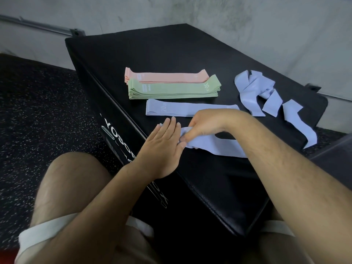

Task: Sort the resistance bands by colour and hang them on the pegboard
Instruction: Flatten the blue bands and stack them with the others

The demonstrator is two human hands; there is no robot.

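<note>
On the black padded box (171, 54) lie a flat stack of pink bands (171, 76), a stack of green bands (171, 90) just in front of it, and a flattened lilac band (182, 109) marked 20. Loose, twisted lilac bands (266, 96) are heaped to the right, one trailing over the box's edge (304, 130). My right hand (203, 124) pinches the left end of another lilac band (215, 145) near the front edge. My left hand (163, 147), fingers straight, presses flat beside that same end.
The box stands in a corner of grey concrete walls (247, 20). Dark speckled rubber floor (38, 111) spreads to the left. My bare knees and white shorts (43, 233) are at the bottom. No pegboard is in view.
</note>
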